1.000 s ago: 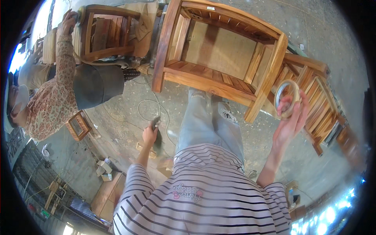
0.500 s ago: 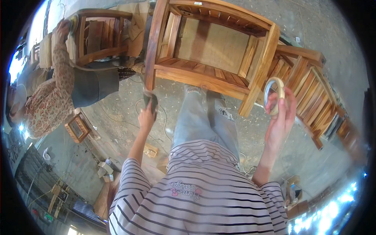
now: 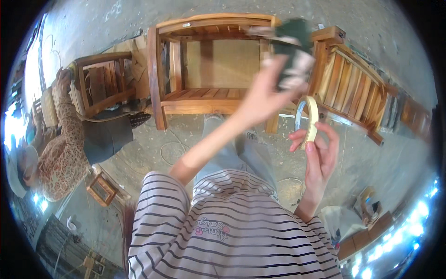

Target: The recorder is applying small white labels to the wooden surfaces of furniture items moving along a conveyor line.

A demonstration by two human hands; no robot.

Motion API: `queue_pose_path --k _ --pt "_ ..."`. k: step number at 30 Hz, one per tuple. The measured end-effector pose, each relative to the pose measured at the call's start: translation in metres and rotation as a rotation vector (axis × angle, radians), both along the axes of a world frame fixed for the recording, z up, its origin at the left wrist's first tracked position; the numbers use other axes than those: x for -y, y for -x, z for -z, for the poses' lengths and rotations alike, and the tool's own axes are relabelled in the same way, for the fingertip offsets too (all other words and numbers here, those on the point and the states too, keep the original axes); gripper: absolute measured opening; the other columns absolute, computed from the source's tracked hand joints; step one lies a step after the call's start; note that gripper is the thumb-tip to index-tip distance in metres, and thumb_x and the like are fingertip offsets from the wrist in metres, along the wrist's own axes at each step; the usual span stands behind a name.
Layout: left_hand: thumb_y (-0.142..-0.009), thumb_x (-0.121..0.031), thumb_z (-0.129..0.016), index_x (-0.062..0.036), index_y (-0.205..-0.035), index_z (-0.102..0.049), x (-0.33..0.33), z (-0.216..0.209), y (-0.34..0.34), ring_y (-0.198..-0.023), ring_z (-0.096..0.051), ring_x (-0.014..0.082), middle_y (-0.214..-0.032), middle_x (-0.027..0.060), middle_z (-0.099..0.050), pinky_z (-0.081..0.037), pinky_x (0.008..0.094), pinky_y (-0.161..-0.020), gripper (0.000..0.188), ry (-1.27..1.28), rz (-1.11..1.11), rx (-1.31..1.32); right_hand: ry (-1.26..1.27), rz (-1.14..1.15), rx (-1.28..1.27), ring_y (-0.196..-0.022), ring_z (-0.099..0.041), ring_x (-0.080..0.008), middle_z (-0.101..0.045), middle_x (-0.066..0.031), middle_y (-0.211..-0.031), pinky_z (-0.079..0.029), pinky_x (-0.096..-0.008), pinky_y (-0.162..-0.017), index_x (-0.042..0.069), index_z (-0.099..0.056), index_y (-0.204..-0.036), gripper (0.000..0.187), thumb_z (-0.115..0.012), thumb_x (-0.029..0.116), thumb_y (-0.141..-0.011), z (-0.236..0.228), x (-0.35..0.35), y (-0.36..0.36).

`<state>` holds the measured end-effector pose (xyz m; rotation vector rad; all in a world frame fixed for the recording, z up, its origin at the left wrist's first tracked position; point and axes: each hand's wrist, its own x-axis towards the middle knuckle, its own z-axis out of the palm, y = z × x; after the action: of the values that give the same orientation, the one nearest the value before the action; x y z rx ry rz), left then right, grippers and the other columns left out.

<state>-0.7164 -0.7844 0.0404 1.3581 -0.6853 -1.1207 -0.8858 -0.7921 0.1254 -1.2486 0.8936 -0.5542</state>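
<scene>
My left hand reaches up and across to the right, smeared by motion. It grips a dark green object, too blurred to name, above the right end of a wooden chair frame. My right hand, lower down on the right, holds a roll of masking tape upright between thumb and fingers. The tape is pale cream, with a light-coloured core. The chair frame has a slatted front part and a plain panel inside.
To the right stand more slatted wooden pieces. On the left, another person in a patterned top works at a wooden frame. A small wooden frame lies on the concrete floor, where a thin cable also runs.
My left hand has swung up and right with the dark object, from beside my legs to near the tape. My right hand has moved slightly left and lower, still holding the tape roll.
</scene>
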Motion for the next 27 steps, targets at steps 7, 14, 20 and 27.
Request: queue_pose_path --k 7,14,20,27 --pt "-0.083 -0.015 -0.073 -0.0044 -0.13 -0.057 -0.001 -0.03 0.009 -0.112 -0.057 0.021 -0.124 0.0085 -0.061 -0.045 0.0335 -0.096 0.052 0.267 0.291 0.048 0.001 0.065 -0.037 -0.082 -0.06 -0.0189 -0.064 -0.0192 -0.101 -0.049 -0.029 -0.076 0.001 -0.039 -0.128 0.035 -0.046 -0.005 -0.095 -0.005 -0.003 0.03" --pt "-0.073 -0.008 -0.078 -0.0065 -0.095 -0.075 -0.055 -0.027 0.006 -0.09 -0.064 0.0202 -0.096 0.0067 -0.068 -0.05 0.0319 -0.078 0.023 0.128 0.224 0.36 -0.028 -0.101 -0.095 -0.078 -0.06 -0.0137 -0.063 -0.0104 -0.099 -0.049 -0.0258 -0.072 0.003 -0.045 -0.13 0.039 -0.048 -0.007 -0.092 0.025 -0.015 0.016" --pt "-0.074 -0.007 -0.074 -0.0058 -0.088 -0.073 -0.111 -0.008 -0.018 -0.084 -0.064 0.0244 -0.087 0.0081 -0.066 -0.049 0.0329 -0.074 0.014 -0.039 0.047 0.305 -0.08 -0.26 -0.117 -0.072 -0.058 -0.012 -0.066 -0.0103 -0.096 -0.049 -0.026 -0.068 0.004 -0.039 -0.14 0.05 -0.049 -0.006 -0.092 0.056 -0.042 -0.028" --pt "-0.078 -0.001 -0.07 -0.0019 -0.088 -0.07 -0.19 0.032 -0.024 -0.086 -0.063 0.0255 -0.089 0.0104 -0.064 -0.05 0.0332 -0.076 0.01 -0.182 -0.248 0.479 -0.229 -0.396 -0.232 -0.071 -0.054 -0.0085 -0.059 -0.0048 -0.085 -0.044 -0.0216 -0.064 0.001 -0.05 -0.106 0.008 -0.049 0.001 -0.098 0.112 -0.087 -0.078"
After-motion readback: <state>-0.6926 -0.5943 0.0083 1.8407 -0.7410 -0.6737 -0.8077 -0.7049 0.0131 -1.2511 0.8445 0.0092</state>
